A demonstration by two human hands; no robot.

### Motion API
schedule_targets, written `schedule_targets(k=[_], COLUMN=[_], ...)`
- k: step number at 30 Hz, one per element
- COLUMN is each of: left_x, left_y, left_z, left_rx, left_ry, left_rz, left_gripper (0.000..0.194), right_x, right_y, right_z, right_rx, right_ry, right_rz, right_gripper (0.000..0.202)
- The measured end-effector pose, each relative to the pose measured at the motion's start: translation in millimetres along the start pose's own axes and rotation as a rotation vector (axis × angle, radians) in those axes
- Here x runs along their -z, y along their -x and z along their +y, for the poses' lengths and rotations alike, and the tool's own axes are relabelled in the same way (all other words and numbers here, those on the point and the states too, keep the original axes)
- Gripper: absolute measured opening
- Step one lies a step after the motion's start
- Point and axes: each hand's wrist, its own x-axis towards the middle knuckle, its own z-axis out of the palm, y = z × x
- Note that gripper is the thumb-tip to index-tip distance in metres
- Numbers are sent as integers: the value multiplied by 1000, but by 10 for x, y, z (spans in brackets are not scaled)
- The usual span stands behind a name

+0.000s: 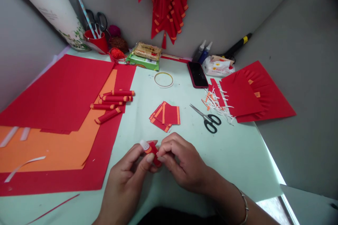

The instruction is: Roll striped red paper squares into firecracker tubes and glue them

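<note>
Near the front of the table, my left hand (129, 175) holds a small red paper piece with an orange edge (154, 153), curled around a white-capped tube (144, 145). The fingertips of my right hand (182, 161) are pinched at the paper's right side; whether they grip its edge is hard to make out. Just beyond my hands lies a small stack of red cards with orange strips (171, 115). Several rolled red paper tubes with orange ends (116, 98) rest to the left. Black-handled scissors (210, 123) lie open to the right of the cards.
Large red sheets (60, 91) and an orange sheet (66, 151) cover the left side. A tape ring (163, 79), phone (197, 74), snack packets (145, 54), red pen cup (97, 42) and tall white cup (52, 10) stand farther back. Red folded paper (274, 95) lies right, beside white paper scraps (218, 102).
</note>
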Motion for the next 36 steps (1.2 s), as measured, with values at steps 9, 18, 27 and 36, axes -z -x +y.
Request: schedule_targets(k=[9,18,27,36], left_x=[108,170,127,60], left_y=[3,15,26,45], left_z=[-62,-179,-172,-140], left_rx=[225,191,183,226], left_ry=[-13,138,223,208], left_rz=[129,190,213,201], left_gripper=[41,30,39,37], right_x=[12,19,-215,-240], right_y=[43,-14,58,85], right_z=[-2,177,75,26], right_rx=[106,-187,-114,16], right_ry=[-143,395,197,343], right_rz=[66,67,15,38], right_gripper=[8,25,39,28])
